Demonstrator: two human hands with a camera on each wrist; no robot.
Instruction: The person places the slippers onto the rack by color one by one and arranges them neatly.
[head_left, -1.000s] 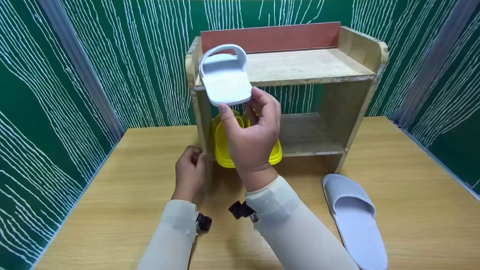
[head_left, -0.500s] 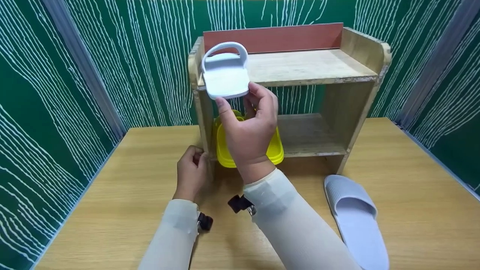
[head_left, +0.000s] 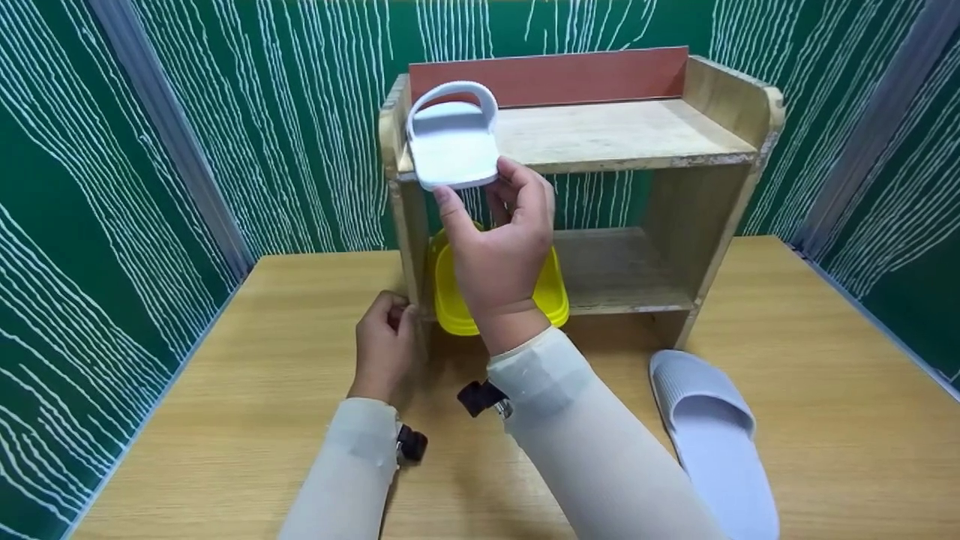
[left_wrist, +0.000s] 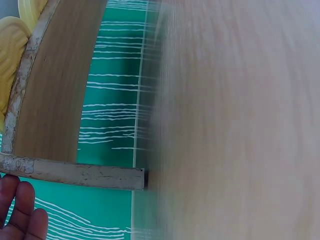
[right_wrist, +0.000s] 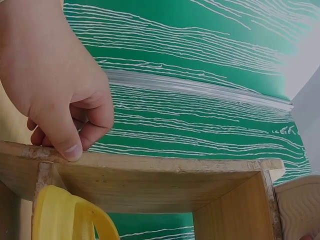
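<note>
My right hand (head_left: 504, 251) pinches a light grey slipper (head_left: 456, 154) by its heel, thumb on one side and fingers on the other. The slipper is tilted, its toe end at the top shelf's left end; contact with the board cannot be told. In the right wrist view its patterned sole (right_wrist: 300, 207) shows at the right edge. My left hand (head_left: 384, 341), fingers curled, holds the left side panel of the wooden shelf (head_left: 622, 135); its thumb is on the front edge in the right wrist view. Yellow slippers (head_left: 551, 292) stand on the lower board, partly hidden by my right hand.
Another light grey slipper (head_left: 724, 450) lies on the wooden table (head_left: 285, 360), front right of the shelf, toe towards it. A reddish board (head_left: 585, 75) closes the top's back. Green walls (head_left: 315, 120) with white streaks stand behind and at both sides.
My right hand has raised the grey slipper slightly and moved it a little towards the top shelf. My left hand stays at the side panel.
</note>
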